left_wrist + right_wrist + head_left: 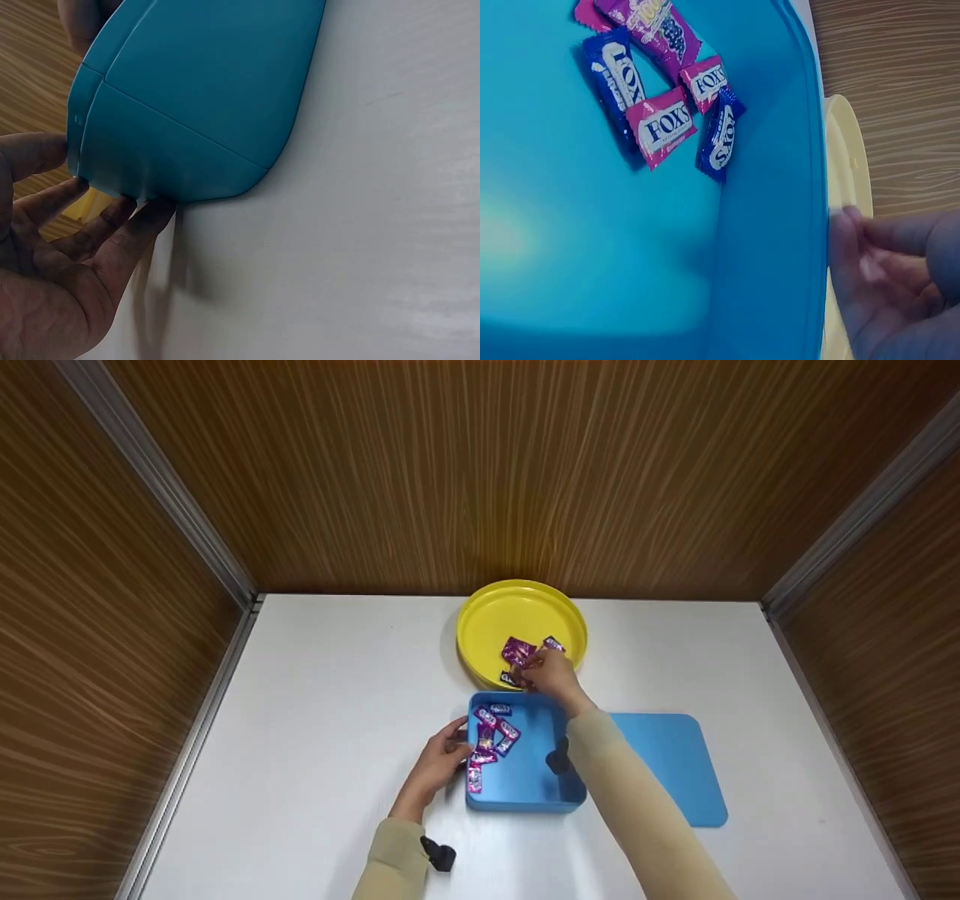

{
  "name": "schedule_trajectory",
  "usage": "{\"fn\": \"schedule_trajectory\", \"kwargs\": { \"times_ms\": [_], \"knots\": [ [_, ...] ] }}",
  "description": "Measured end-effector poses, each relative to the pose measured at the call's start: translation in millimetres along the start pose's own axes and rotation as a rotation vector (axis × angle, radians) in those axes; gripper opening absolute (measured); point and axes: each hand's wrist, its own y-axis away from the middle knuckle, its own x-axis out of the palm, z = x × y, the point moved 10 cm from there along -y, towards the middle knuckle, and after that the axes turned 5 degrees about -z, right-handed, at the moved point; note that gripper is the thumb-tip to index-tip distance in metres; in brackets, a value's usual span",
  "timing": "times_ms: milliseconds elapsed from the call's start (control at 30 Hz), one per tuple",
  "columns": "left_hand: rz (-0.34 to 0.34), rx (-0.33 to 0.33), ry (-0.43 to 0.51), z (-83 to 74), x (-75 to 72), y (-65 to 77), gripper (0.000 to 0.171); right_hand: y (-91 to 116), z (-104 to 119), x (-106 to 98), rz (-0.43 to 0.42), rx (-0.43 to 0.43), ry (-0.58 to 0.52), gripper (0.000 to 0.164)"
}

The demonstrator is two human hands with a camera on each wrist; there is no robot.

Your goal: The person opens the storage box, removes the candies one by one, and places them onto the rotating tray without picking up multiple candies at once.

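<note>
A blue box (529, 784) holds several wrapped candies (486, 739), gathered along its left side. In the right wrist view, pink and dark blue FOX'S candies (661, 126) lie near a purple one with a grape picture. My left hand (439, 761) touches the box's left outer wall, its fingers spread along that side in the left wrist view. My right hand (553, 675) is over the near edge of a yellow plate (517, 611), with fingers bent down among several purple candies (517, 650). I cannot tell whether its fingertips pinch one.
A flat blue lid (675, 769) lies on the white table (337, 697), right of the box and partly under my right forearm. Wood-grain panels (480, 472) rise at the back and both sides. The plate stands just behind the box, near the back panel.
</note>
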Motion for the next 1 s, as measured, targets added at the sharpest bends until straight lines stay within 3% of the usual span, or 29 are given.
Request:
{"fn": "schedule_trajectory", "kwargs": {
  "times_ms": [167, 267, 500, 700, 1000],
  "knots": [
    [-0.009, 0.001, -0.014, 0.5, -0.5, -0.4, 0.055, 2.0, 4.3, 7.4, 0.069, -0.064, -0.019, 0.057],
    [-0.009, 0.002, -0.015, 0.3, 0.1, -0.8, 0.054, 4.4, 3.4, 6.2, 0.082, -0.077, -0.007, 0.059],
    [-0.01, -0.005, -0.024, -0.4, 0.2, 0.0, 0.054, 13.6, 12.3, -3.8, 0.089, -0.208, 0.064, 0.048],
    [-0.004, -0.004, -0.013, 0.6, -0.3, -0.6, 0.054, 33.9, 25.6, -12.7, 0.081, -0.297, 0.116, 0.033],
    [-0.003, -0.016, -0.005, 3.4, 0.0, -1.7, 0.055, 73.8, 29.9, 6.9, 0.246, -0.422, 0.266, 0.03]
  ]
}}
